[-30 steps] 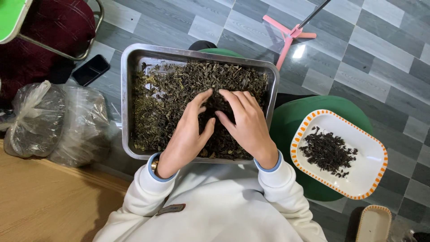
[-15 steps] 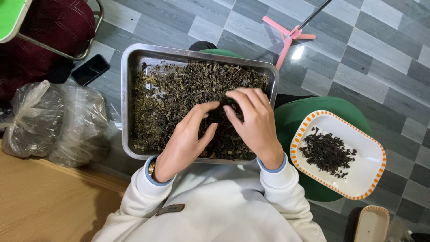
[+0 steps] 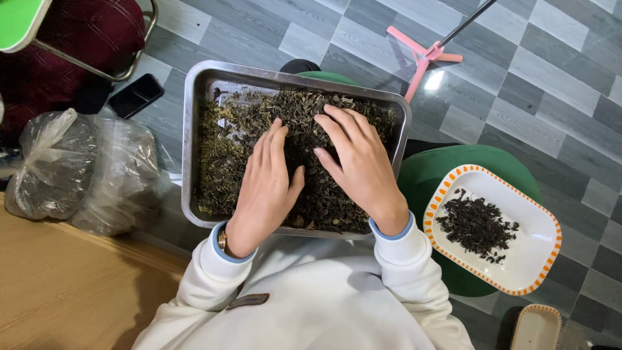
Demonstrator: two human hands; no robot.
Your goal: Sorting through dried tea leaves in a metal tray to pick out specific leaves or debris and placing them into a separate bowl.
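A rectangular metal tray point(image 3: 192, 129) rests on my lap, filled with loose dried dark leaves point(image 3: 227, 162). My left hand point(image 3: 267, 181) lies palm down on the leaves in the tray's middle, fingers together and pointing away. My right hand point(image 3: 360, 162) lies beside it, fingers spread flat over the leaves. Neither hand visibly grips anything. To the right, a white plate with an orange rim point(image 3: 531, 253) holds a small pile of darker leaves point(image 3: 478, 225) and sits on a green stool point(image 3: 440, 170).
Two clear plastic bags point(image 3: 84, 170) of dark material lie on the floor at left, next to a black phone point(image 3: 135, 94). A wooden surface point(image 3: 58, 291) is at lower left. A pink stand base point(image 3: 424, 53) is on the grey tiled floor behind.
Both hands have slid slightly over the leaves; my left hand's fingers have flattened and drawn together, and my right hand has spread wider.
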